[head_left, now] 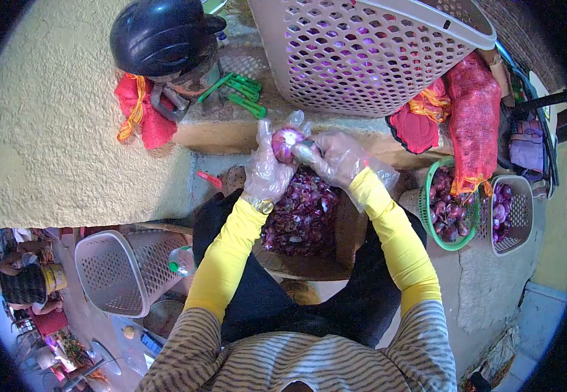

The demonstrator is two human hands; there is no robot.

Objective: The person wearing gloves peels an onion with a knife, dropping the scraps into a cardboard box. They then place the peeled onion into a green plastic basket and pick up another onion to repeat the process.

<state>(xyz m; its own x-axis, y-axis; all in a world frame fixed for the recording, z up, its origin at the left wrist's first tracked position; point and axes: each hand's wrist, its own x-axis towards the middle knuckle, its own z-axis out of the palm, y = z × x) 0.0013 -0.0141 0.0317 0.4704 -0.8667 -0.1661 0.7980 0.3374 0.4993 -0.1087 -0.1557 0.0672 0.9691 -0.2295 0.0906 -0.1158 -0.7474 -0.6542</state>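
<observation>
A red onion (284,141), with a pale cut-looking face turned up, sits in the grip of my left hand (267,171). Both hands wear clear plastic gloves. My right hand (343,159) is closed round a small grey blade-like tool (306,153), which meets the onion's right side; its exact kind is partly hidden by the fingers. Directly beneath the hands, between my knees, a box (350,236) holds a heap of purple onion skins (303,219).
A large perforated basket (375,55) with onions stands ahead. At right are a red mesh sack (474,108), a green basket (459,244) and a grey basket (523,212) of onions. A grey basket (110,271) lies left, near a bottle (182,261). Another person (25,281) is far left.
</observation>
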